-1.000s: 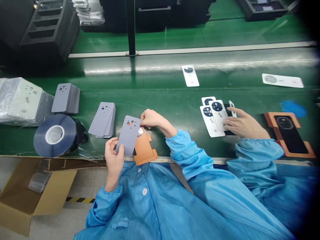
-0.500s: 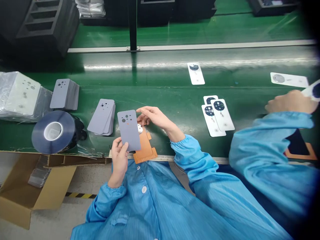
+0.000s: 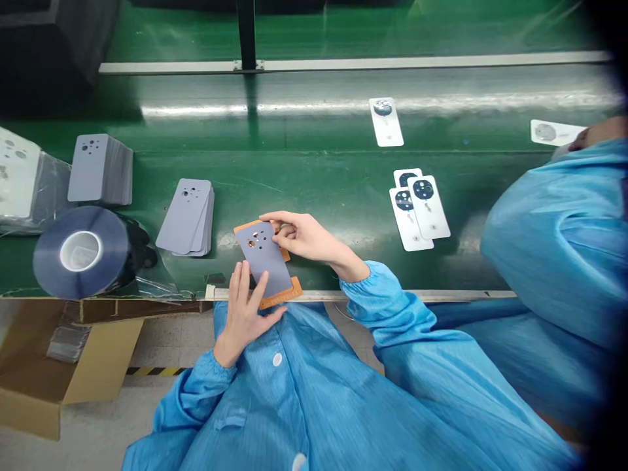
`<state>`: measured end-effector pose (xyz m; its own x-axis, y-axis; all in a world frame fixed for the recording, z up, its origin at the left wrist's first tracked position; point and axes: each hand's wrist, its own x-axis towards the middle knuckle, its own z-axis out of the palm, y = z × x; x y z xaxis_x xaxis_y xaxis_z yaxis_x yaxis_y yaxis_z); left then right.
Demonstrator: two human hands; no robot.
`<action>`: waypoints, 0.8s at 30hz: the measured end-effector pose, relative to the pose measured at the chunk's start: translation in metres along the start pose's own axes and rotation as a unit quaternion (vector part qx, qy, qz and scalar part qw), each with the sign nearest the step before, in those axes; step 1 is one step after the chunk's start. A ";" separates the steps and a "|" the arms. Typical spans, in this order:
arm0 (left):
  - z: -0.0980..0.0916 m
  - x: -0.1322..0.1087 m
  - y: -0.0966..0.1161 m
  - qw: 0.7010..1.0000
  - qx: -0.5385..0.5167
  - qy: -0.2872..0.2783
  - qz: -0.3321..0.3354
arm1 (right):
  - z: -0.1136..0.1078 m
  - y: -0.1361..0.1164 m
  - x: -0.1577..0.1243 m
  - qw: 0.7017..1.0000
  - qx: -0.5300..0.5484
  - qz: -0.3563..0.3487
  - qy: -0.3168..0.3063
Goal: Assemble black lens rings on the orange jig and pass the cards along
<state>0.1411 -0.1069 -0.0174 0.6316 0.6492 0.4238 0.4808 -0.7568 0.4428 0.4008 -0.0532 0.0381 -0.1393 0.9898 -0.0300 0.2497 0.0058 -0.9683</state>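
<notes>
A grey phone-back sheet (image 3: 267, 260) with several punched holes lies on an orange jig (image 3: 279, 299) at the near edge of the green belt. My left hand (image 3: 245, 307) has its fingers stretched flat, pressing the sheet's lower end. My right hand (image 3: 301, 237) pinches the sheet's upper right edge by the holes. Both sleeves are blue.
A fanned stack of grey sheets (image 3: 188, 216) and a taller stack (image 3: 101, 169) lie to the left, beside a roll of dark film (image 3: 81, 252). White cards with black camera rings (image 3: 419, 209) lie to the right. A co-worker's blue sleeve (image 3: 559, 235) fills the right. A cardboard box (image 3: 63, 366) stands below.
The grey sheet went from held up in my left hand down onto the orange jig. My right hand closed on its top edge. The co-worker's arm swung further right.
</notes>
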 end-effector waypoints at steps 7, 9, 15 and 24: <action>0.010 -0.013 -0.001 0.999 0.034 -0.040 0.005 | 0.006 0.005 -0.009 0.992 -0.111 -0.041 0.032; 0.012 -0.016 -0.002 0.998 0.031 -0.048 0.006 | 0.009 0.008 -0.009 0.985 -0.158 -0.052 0.045; 0.016 -0.020 -0.004 0.999 0.018 -0.040 0.006 | 0.015 0.027 -0.003 0.962 -0.271 -0.015 0.042; 0.017 -0.020 -0.004 0.999 0.018 -0.029 0.013 | 0.049 0.015 -0.025 0.892 -0.447 -0.061 -0.038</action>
<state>0.1370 -0.1177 -0.0409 0.6770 0.6251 0.3884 0.4854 -0.7760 0.4028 0.3611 -0.0850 0.0118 -0.2737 0.9617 0.0130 0.8872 0.2577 -0.3828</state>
